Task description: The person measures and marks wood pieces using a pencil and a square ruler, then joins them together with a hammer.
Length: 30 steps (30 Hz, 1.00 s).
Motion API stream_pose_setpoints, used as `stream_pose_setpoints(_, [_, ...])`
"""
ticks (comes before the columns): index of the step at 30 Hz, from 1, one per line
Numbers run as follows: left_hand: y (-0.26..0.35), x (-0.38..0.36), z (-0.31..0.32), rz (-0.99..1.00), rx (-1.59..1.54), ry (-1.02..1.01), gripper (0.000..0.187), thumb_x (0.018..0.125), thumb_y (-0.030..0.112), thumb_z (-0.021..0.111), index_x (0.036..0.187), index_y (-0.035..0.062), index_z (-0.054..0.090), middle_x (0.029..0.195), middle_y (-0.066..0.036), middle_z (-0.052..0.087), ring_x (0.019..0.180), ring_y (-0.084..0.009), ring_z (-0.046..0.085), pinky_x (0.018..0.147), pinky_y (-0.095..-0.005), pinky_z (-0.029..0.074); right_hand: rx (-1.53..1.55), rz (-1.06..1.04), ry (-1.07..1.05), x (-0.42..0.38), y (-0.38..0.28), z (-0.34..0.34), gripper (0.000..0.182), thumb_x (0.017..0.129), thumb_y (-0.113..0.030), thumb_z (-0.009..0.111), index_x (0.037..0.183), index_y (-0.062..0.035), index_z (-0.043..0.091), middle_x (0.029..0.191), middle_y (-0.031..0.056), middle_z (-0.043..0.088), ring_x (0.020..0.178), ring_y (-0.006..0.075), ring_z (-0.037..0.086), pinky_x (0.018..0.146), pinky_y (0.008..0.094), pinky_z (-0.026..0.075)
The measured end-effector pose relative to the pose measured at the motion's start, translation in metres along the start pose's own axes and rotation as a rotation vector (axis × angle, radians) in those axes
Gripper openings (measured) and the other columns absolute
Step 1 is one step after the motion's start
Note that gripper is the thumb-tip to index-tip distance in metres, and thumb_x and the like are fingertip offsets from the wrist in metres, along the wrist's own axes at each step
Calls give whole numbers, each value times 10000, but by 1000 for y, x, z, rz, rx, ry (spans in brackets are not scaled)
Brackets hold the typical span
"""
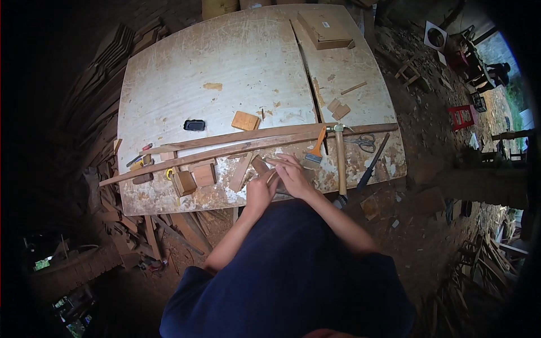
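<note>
At the near edge of the worktable, my left hand (260,192) is closed around a small piece of wood (273,177), mostly hidden by the fingers. My right hand (295,178) meets it from the other side, its fingers bent over the same piece and pointing left. Just beyond my left hand lie a small brown wood block (260,165) and a flat wood strip (242,171). To the right of my right hand rests a paintbrush (316,147) with an orange handle.
Two long wood strips (225,151) cross the worktable (186,73). Right of the brush lie a hammer (341,160), scissors (363,142) and a dark-handled tool (372,164). Wood blocks (204,174), a yellow-orange block (245,120), a black case (194,125) and a cardboard box (324,31) are also there.
</note>
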<state>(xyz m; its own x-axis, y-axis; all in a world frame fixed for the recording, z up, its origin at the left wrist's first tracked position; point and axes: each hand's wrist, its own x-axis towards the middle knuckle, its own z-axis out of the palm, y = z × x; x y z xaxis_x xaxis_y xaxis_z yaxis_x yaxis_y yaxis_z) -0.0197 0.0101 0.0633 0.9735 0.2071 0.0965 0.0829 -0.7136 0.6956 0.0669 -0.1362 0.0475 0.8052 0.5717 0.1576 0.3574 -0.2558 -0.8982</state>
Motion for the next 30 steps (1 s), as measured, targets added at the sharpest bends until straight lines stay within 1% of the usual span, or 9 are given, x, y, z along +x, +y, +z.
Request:
stream_pose_setpoints(2, [-3,-2,-4,9,-22,-4,250,924,205,804,1125,57,789,870,-234,755,744,-434,738,674,-487,608,69,-40,-8,-2,-17,-5,425,1139,-289,450,1337,-38,729,1288,209,709,1379,378,531,1272,529,268])
stream_pose_setpoints(5, [-8,-1,5,45,-72,46,251,924,202,802,1133,64,790,855,-242,747,741,-434,736,669,-484,604,-106,220,22,-1,77,-7,458,1158,-294,395,1391,-55,709,1412,168,672,1426,370,502,1254,483,313])
stream_pose_setpoints(8, [5,5,-4,-29,7,-12,247,924,188,801,1134,57,789,866,-239,753,746,-428,741,666,-478,603,-141,197,-44,2,64,-1,465,1161,-293,388,1390,-42,705,1447,175,641,1431,372,499,1254,484,313])
stream_pose_setpoints(10, [3,7,-10,-26,11,-26,248,927,178,797,1137,46,787,866,-238,756,753,-425,745,682,-470,605,177,79,-69,0,-12,-11,452,1157,-291,412,1384,-25,699,1476,207,611,1450,349,494,1280,486,270])
stream_pose_setpoints(15, [2,6,-8,-15,-19,-2,261,926,184,800,1136,30,789,834,-239,753,748,-418,749,691,-464,609,-280,357,101,14,74,-11,433,1141,-306,449,1300,-42,753,1332,236,684,1379,418,523,1227,546,317])
stream_pose_setpoints(19, [-11,9,-10,-25,-37,-6,256,924,203,807,1112,29,798,816,-246,747,733,-424,744,675,-466,607,51,-6,50,2,9,-2,444,1137,-318,464,1253,1,751,1339,242,679,1342,411,544,1193,489,366])
stream_pose_setpoints(23, [-7,11,-5,6,-45,42,254,922,209,809,1099,27,799,805,-251,738,722,-436,735,660,-478,601,-75,342,154,2,92,-4,413,1133,-278,477,1299,-3,736,1340,210,693,1369,378,545,1188,467,385])
stream_pose_setpoints(28, [-7,16,-4,-38,-63,54,253,918,212,813,1091,28,795,792,-252,732,720,-442,732,656,-488,596,77,-60,36,11,-29,-7,402,1129,-251,473,1320,-5,727,1325,229,701,1374,375,554,1204,475,373])
stream_pose_setpoints(30, [-10,12,-2,-22,-81,73,259,913,214,817,1077,16,787,793,-252,733,722,-444,731,657,-495,594,51,52,91,6,24,5,404,1130,-252,472,1324,1,720,1332,236,694,1369,381,558,1230,487,349])
